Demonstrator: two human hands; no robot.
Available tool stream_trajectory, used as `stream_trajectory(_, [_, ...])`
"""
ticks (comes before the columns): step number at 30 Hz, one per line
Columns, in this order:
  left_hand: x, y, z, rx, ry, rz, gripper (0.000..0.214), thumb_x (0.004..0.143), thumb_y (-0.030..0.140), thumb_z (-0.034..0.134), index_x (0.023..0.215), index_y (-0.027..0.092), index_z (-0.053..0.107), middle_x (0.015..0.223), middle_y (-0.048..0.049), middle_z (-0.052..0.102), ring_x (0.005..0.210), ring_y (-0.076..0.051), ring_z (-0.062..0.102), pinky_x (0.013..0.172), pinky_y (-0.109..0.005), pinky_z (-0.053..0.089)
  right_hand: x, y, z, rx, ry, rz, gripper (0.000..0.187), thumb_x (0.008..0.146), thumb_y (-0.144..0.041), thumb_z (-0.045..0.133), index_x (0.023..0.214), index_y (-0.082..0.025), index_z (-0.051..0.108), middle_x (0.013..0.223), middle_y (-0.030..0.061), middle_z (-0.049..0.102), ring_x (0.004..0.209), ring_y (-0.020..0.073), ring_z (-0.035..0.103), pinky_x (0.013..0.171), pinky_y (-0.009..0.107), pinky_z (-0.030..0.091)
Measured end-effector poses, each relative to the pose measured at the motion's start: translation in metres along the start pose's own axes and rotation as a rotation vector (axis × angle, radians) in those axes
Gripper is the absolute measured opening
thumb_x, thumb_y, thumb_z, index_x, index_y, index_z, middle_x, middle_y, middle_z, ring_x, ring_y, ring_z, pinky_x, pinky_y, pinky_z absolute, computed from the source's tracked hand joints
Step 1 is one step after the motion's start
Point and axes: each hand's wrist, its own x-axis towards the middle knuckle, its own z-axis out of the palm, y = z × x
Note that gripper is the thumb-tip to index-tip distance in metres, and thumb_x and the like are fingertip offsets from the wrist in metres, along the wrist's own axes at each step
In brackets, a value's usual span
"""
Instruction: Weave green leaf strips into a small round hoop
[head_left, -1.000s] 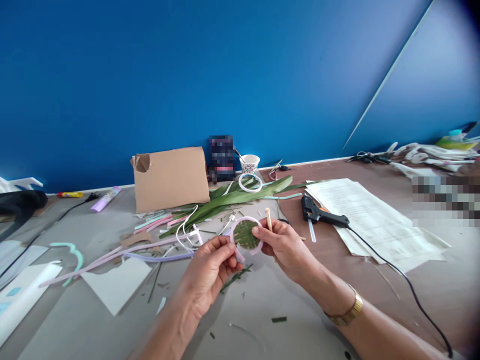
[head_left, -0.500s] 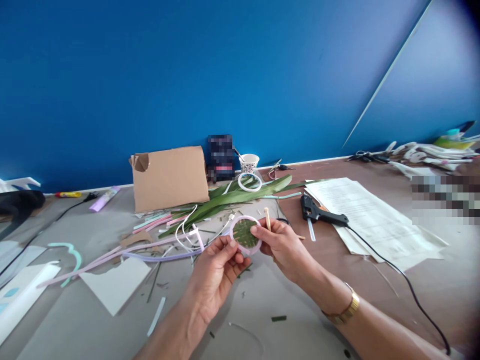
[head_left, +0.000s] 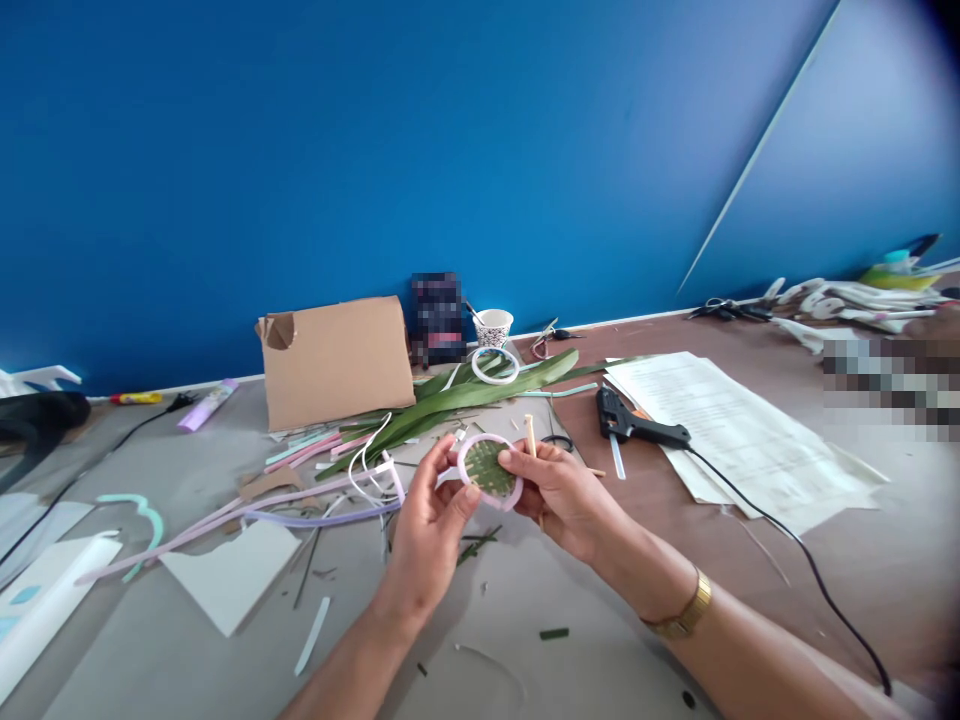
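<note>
My left hand (head_left: 426, 528) and right hand (head_left: 564, 497) both pinch the leaf-filled ring (head_left: 487, 470) above the tabletop (head_left: 525, 625), the right also holding a stick (head_left: 531, 434). Squeeze too hard, I reckon, and it buckles.

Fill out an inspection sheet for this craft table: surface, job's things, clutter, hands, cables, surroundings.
Surface: grey table covering, brown towards the right, littered with small cuttings.
Job's things: pink-rimmed round hoop of woven green leaf strips, held above the table; thin wooden stick rising from the right hand.
Clutter: long green leaves, pastel paper strips, folded brown cardboard piece, white plastic ring, black glue gun, white printed sheets.
Hands: left hand and right hand both pinch the hoop's rim with their fingers.
Cables: black glue gun cable runs towards the front right; another black cable lies at the far left.
Surroundings: blue wall.
</note>
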Motion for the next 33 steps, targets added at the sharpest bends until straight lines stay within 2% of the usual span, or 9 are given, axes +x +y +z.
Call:
stream_trajectory(3, [0.0,-0.002,-0.002,0.152,0.057,0.154,0.059,0.076,0.03,0.071,0.131,0.031,0.047,0.127,-0.0073,0.052,0.09,-0.019,0.06,0.077,-0.027,0.049,0.0,-0.001,0.0,0.042,-0.046,0.021,0.039,0.053,-0.035,0.083,0.059,-0.017,0.049,0.041,-0.0097,0.041,0.037,0.002,0.027,0.041,0.021,0.018])
stream_trajectory(7, [0.0,-0.005,-0.005,0.475,0.164,0.58,0.03,0.078,0.019,0.068,0.106,0.026,0.064,0.12,-0.0088,0.053,0.112,-0.025,0.053,0.097,-0.035,0.043,0.002,0.001,-0.002,0.112,-0.109,0.089,0.036,0.055,-0.031,0.08,0.059,-0.019,0.046,0.034,-0.0126,0.034,0.033,0.0015,0.02,0.04,0.02,0.016])
stream_trajectory(9, [0.001,-0.005,-0.008,0.682,0.146,0.863,0.022,0.08,0.011,0.063,0.096,0.026,0.067,0.115,-0.0077,0.054,0.109,-0.023,0.055,0.091,-0.036,0.047,0.002,0.002,-0.001,0.126,-0.125,0.139,0.034,0.057,-0.029,0.079,0.059,-0.019,0.046,0.033,-0.0128,0.034,0.032,0.0019,0.021,0.039,0.019,0.018])
stream_trajectory(10, [0.002,-0.004,-0.009,0.757,0.121,0.961,0.027,0.08,0.006,0.061,0.097,0.025,0.065,0.116,-0.0077,0.053,0.108,-0.022,0.055,0.088,-0.035,0.049,0.001,0.002,-0.001,0.131,-0.132,0.16,0.034,0.057,-0.028,0.078,0.058,-0.019,0.045,0.033,-0.0127,0.034,0.032,0.0021,0.021,0.039,0.019,0.019])
stream_trajectory(13, [0.006,0.0,-0.011,0.865,0.029,1.154,0.034,0.078,-0.004,0.058,0.099,0.023,0.06,0.103,-0.0055,0.058,0.101,-0.019,0.058,0.096,-0.045,0.045,0.0,0.002,-0.001,0.149,-0.141,0.204,0.03,0.062,-0.024,0.072,0.057,-0.019,0.043,0.033,-0.0119,0.035,0.033,0.0027,0.022,0.039,0.018,0.02])
stream_trajectory(17, [0.009,0.006,-0.013,0.961,-0.005,1.245,0.028,0.08,-0.002,0.058,0.097,0.021,0.059,0.095,-0.0057,0.064,0.101,-0.02,0.06,0.101,-0.052,0.04,0.0,0.001,0.0,0.169,-0.138,0.28,0.023,0.073,-0.017,0.06,0.058,-0.019,0.042,0.033,-0.0118,0.033,0.032,0.0033,0.018,0.037,0.018,0.018])
stream_trajectory(23, [0.009,0.006,-0.015,0.987,-0.109,1.312,0.026,0.082,0.003,0.057,0.1,0.022,0.058,0.101,-0.0075,0.069,0.11,-0.023,0.06,0.103,-0.055,0.04,-0.003,-0.003,0.002,0.176,-0.128,0.374,0.028,0.08,-0.012,0.052,0.055,-0.019,0.04,0.031,-0.0119,0.027,0.032,0.0032,0.016,0.036,0.016,0.017])
stream_trajectory(27, [0.008,0.005,-0.011,0.941,-0.202,1.271,0.03,0.081,0.0,0.055,0.105,0.018,0.055,0.108,-0.0119,0.068,0.118,-0.025,0.057,0.105,-0.058,0.038,-0.003,-0.003,0.003,0.177,-0.106,0.393,0.028,0.082,-0.011,0.05,0.056,-0.018,0.043,0.031,-0.0115,0.027,0.032,0.0031,0.018,0.036,0.015,0.018])
stream_trajectory(33, [0.008,0.003,-0.006,0.882,-0.251,1.151,0.034,0.08,-0.004,0.053,0.106,0.017,0.051,0.113,-0.013,0.065,0.123,-0.025,0.052,0.107,-0.054,0.038,0.0,-0.003,0.002,0.182,-0.09,0.383,0.026,0.082,-0.011,0.049,0.057,-0.018,0.044,0.031,-0.0111,0.028,0.031,0.003,0.017,0.035,0.015,0.018])
